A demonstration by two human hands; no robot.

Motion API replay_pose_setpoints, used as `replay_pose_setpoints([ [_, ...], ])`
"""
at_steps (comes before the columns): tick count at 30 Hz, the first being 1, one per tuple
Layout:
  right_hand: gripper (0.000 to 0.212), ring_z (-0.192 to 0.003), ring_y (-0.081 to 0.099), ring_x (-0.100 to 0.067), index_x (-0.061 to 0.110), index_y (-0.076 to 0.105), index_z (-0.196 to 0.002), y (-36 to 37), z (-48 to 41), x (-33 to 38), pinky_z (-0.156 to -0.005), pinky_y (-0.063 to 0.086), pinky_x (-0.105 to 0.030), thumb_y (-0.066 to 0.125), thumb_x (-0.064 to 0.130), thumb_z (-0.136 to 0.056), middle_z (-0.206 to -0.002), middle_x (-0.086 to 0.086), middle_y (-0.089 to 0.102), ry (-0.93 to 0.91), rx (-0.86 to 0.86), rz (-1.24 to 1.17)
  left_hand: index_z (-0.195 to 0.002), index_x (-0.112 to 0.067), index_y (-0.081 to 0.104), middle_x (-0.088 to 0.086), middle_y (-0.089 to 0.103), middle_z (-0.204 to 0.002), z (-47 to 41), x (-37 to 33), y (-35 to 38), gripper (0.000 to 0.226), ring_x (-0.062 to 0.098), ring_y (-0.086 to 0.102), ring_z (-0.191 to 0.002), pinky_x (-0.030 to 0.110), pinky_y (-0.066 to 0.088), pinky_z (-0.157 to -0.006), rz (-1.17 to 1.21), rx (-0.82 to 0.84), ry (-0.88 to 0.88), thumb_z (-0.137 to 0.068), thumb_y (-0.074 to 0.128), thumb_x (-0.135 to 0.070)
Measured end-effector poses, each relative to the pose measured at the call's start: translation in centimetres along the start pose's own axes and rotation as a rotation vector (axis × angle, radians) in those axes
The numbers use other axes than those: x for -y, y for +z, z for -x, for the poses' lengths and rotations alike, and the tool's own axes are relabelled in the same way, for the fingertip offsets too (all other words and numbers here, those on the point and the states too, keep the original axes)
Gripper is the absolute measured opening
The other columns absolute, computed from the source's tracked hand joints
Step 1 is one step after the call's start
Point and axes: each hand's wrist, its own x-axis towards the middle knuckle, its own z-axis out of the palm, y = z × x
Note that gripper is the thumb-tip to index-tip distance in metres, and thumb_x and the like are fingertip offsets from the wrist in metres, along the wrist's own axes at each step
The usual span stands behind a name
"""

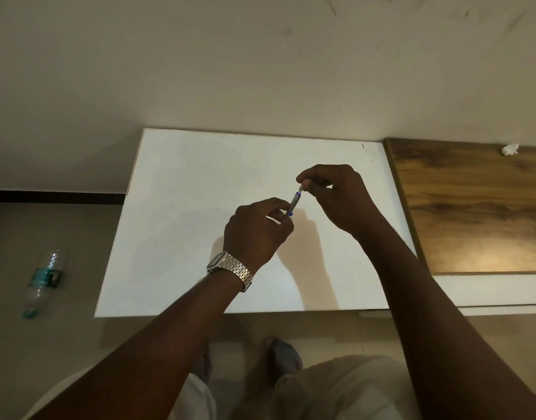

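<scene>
Fingers of the left hand [256, 228] and right hand [336, 197] pinch opposite ends of a pen [295, 201].

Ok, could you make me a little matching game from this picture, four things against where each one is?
Things:
1. pen
2. bottle
3. watch
4. white scrap

Places:
a. lying on the floor
b. on the wooden board
c. held between left hand and right hand
d. worn just behind the left hand

Pairs: 1-c, 2-a, 3-d, 4-b
</scene>
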Motion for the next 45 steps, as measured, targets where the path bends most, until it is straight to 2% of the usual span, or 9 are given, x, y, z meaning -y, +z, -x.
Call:
replay_pose_setpoints([
  [3,0.017,-0.086,0.063,-0.012,0.011,0.08,-0.101,-0.1,0.0,-0.1,-0.071,0.037,-0.002,0.063,0.007,-0.097,-0.098,0.001,0.077,-0.006,-0.002,0.03,-0.097,-0.035,0.074,-0.017,0.076,-0.079,0.0,-0.1,0.0,0.014,0.007,0.073,-0.071,0.034,0.059,-0.072,-0.002,-0.013,-0.007,-0.083,0.07,-0.036],
  [11,0.018,-0.076,0.059,0.005,0.008,0.079,-0.1,-0.2,-0.2,0.3,-0.069,0.037,-0.001,0.062,0.003,-0.096,-0.092,0.006,0.071,0.023,0.078,0.074,-0.098,-0.036,0.077,-0.017,0.077,-0.079,0.1,-0.3,-0.2,0.016,0.005,0.073,-0.072,0.035,0.059,-0.072,0.006,-0.028,0.006,-0.084,0.072,-0.038],
  [21,0.016,-0.068,0.062,-0.002,0.009,0.078,-0.095,0.0,-0.1,-0.2,-0.064,0.044,-0.018,0.062,0.011,-0.097,-0.075,0.017,0.067,0.183,0.075,-0.121,-0.098,-0.034,0.078,-0.016,0.077,-0.078,0.2,-0.3,0.4,0.017,0.003,0.072,-0.071,0.03,0.058,-0.075,0.042,-0.016,0.009,-0.082,0.076,-0.037],
  [25,0.024,-0.081,0.074,-0.022,0.01,0.075,-0.113,1.1,0.5,-0.6,-0.064,0.06,-0.038,0.078,0.018,-0.09,-0.091,-0.007,0.077,0.291,0.061,-0.288,-0.102,-0.025,0.079,-0.007,0.08,-0.081,-0.3,0.1,1.0,0.023,0.008,0.075,-0.071,0.028,0.059,-0.076,0.083,0.025,0.024,-0.081,0.082,-0.035],
  [29,0.031,-0.08,0.078,-0.031,0.003,0.072,-0.113,1.9,0.5,-1.6,-0.065,0.063,-0.041,0.079,0.001,-0.083,-0.088,-0.022,0.079,0.427,0.067,-0.448,-0.107,-0.013,0.077,0.002,0.081,-0.084,-0.5,0.5,2.2,0.035,0.015,0.075,-0.075,0.025,0.057,-0.074,0.095,0.062,0.012,-0.079,0.085,-0.032],
  [33,0.028,-0.072,0.077,-0.026,0.002,0.073,-0.105,2.5,0.5,-3.1,-0.061,0.062,-0.036,0.082,0.001,-0.078,-0.085,-0.02,0.079,0.519,0.057,-0.461,-0.11,-0.011,0.075,0.004,0.081,-0.085,-0.2,1.2,3.8,0.042,0.014,0.076,-0.081,0.012,0.049,-0.072,0.091,0.128,-0.048,-0.076,0.088,-0.032],
  [36,0.025,-0.07,0.076,-0.029,-0.004,0.074,-0.099,3.1,0.7,-4.2,-0.06,0.063,-0.036,0.084,-0.002,-0.076,-0.082,-0.021,0.078,0.56,0.072,-0.444,-0.117,-0.011,0.074,0.007,0.081,-0.098,0.3,1.6,5.0,0.048,0.018,0.076,-0.09,0.02,0.051,-0.084,0.027,0.203,-0.077,-0.077,0.087,-0.034],
  [40,0.019,-0.072,0.076,-0.042,-0.005,0.076,-0.091,3.9,1.1,-5.2,-0.07,0.067,-0.046,0.085,-0.003,-0.074,-0.082,-0.025,0.077,0.564,0.071,-0.378,-0.12,-0.011,0.073,0.007,0.079,-0.11,0.7,2.0,5.9,0.049,0.022,0.076,-0.095,0.018,0.045,-0.083,0.003,0.205,-0.11,-0.079,0.085,-0.035],
  [45,0.013,-0.063,0.075,-0.032,0.004,0.079,-0.08,4.4,1.1,-5.6,-0.059,0.064,-0.038,0.087,0.004,-0.071,-0.075,-0.019,0.078,0.545,0.073,-0.269,-0.112,-0.012,0.076,0.008,0.079,-0.107,0.7,1.9,6.3,0.039,0.023,0.074,-0.091,0.019,0.046,-0.078,-0.032,0.186,-0.1,-0.08,0.084,-0.033],
])
